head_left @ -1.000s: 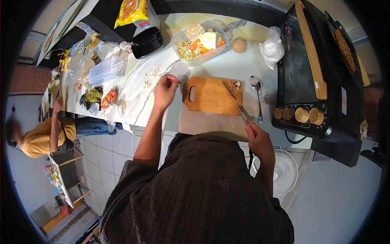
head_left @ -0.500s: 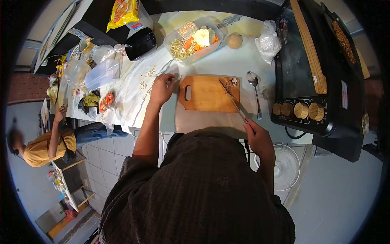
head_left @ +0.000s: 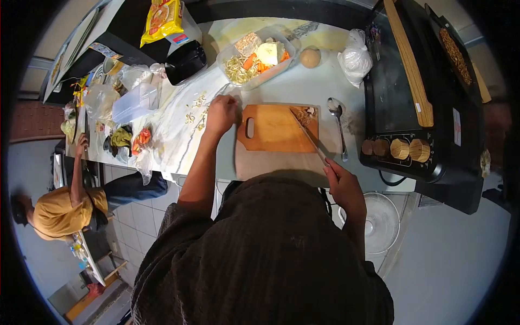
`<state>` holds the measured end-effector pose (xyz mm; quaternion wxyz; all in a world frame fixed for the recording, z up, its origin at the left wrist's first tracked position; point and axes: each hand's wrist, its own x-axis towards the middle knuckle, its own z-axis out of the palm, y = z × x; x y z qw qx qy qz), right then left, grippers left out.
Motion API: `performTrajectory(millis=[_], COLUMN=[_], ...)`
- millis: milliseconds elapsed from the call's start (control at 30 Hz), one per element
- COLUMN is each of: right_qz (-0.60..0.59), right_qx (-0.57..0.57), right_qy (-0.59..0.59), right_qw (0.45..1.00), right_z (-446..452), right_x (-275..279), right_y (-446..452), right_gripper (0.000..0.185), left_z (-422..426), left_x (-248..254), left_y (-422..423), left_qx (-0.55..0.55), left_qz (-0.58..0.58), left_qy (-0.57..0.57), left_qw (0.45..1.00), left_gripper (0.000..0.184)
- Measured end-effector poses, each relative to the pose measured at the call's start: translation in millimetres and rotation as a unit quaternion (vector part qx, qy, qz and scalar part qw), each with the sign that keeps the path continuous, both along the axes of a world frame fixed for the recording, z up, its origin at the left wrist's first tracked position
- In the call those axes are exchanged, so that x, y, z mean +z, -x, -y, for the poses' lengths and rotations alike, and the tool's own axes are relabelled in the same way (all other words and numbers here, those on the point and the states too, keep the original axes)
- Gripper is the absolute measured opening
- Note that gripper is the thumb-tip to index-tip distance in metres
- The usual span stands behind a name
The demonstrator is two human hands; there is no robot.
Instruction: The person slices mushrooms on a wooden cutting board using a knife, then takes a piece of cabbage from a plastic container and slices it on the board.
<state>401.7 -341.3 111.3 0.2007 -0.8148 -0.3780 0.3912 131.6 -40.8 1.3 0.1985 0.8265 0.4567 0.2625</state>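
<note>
The right hand (head_left: 344, 187) grips a kitchen knife (head_left: 309, 135) by its handle, the safest hold; the blade, probably stiff and light, slants over the right of the wooden cutting board (head_left: 265, 135). Farther left, the left hand (head_left: 221, 115) curls, contents unclear.

Spoon (head_left: 339, 120) right of cutting board (head_left: 271, 129)

One cutting board (head_left: 265, 130); one knife (head_left: 307, 132); one spoon (head_left: 337, 111); one egg (head_left: 310, 58); one white-filled bag (head_left: 355, 65); one open container (head_left: 272, 73) of food; one large yellow packet (head_left: 162, 24); one oven (head_left: 387, 89) with four wooden knobs (head_left: 400, 149); one fan (head_left: 383, 222); one co-worker (head_left: 60, 213); the wearer's left hand (head_left: 221, 115) and right hand (head_left: 345, 189), two in all.
</note>
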Motion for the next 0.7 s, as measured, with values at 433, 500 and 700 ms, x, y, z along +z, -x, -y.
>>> performTrajectory(millis=[433,500,700], right_qz=[-0.034,-0.031,-0.001], right_qx=[-0.031,-0.035,-0.031], right_qy=[0.027,0.03,0.024], right_qw=[0.999,0.998,0.999], right_z=[-4,-4,-5], right_x=[12,13,21], right_y=[7,8,15], right_gripper=[0.042,0.042,0.04], left_z=[25,29,45], left_x=[49,50,32], left_y=[5,2,-22], left_qx=[0.072,0.063,-0.011], left_qz=[0.418,0.424,0.356], left_qy=[0.44,0.466,0.436], left_qw=[0.791,0.774,0.827], left_gripper=[0.018,0.02,0.021])
